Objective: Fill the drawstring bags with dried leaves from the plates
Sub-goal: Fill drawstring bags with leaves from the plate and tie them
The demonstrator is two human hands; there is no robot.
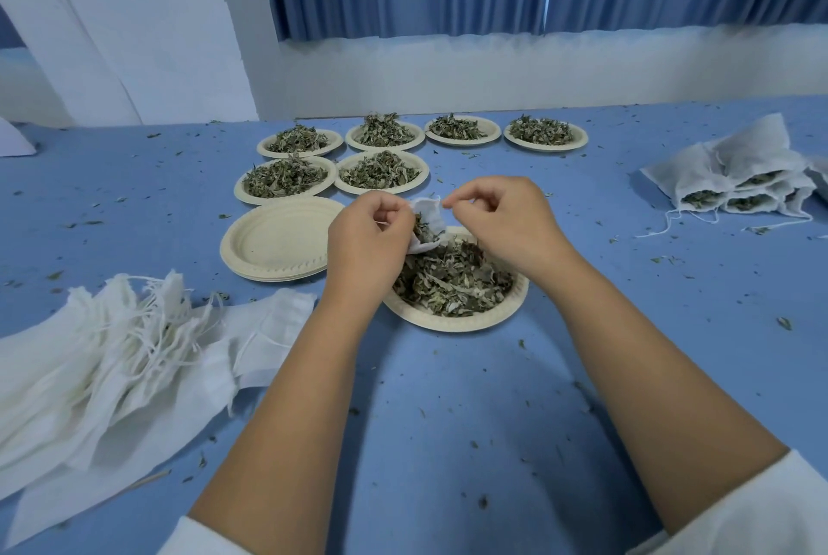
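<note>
Pinches the limp, featherlight drawstring bag by its mouth hem with left hand and right hand, apparently spreading it above brittle dried leaves.

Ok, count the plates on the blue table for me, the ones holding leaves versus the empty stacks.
Round beige paper plates holding dried green leaves: 7
Stacks of empty beige paper plates: 1
Total: 8

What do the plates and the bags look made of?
The plates look like moulded paper pulp: matte beige, embossed rim. The bags look like thin white gauze or non-woven fabric, which I cannot tell; leaves show through the filled bags.
</note>
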